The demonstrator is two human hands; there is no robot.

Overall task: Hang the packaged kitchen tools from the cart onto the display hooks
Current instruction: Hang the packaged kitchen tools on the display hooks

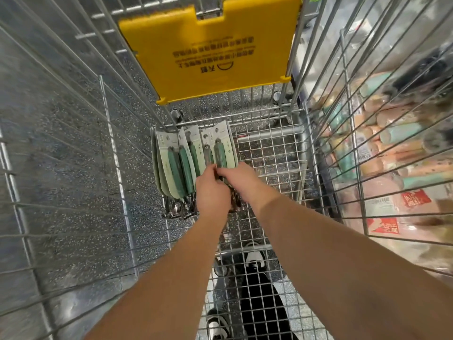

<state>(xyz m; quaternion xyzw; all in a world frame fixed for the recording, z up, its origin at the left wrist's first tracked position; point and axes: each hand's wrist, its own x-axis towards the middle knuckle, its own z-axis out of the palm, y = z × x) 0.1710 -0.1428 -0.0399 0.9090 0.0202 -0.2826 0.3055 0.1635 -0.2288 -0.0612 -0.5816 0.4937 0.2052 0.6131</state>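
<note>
Several packaged kitchen tools (181,165) with dark green handles on pale green cards lie fanned out on the wire floor of the cart (274,153), at its far left corner. My left hand (211,190) and my right hand (239,179) meet over the right end of the pile, fingers curled around the lower part of a package there. The metal tool ends (175,208) stick out below the cards on the near side. No display hooks are in sight.
The yellow child-seat flap (208,50) stands at the cart's far end. Wire walls rise left and right. Beyond the right wall lies a bin of rolled goods (392,143) in clear wrap. My black trousers and shoes (255,290) show through the mesh.
</note>
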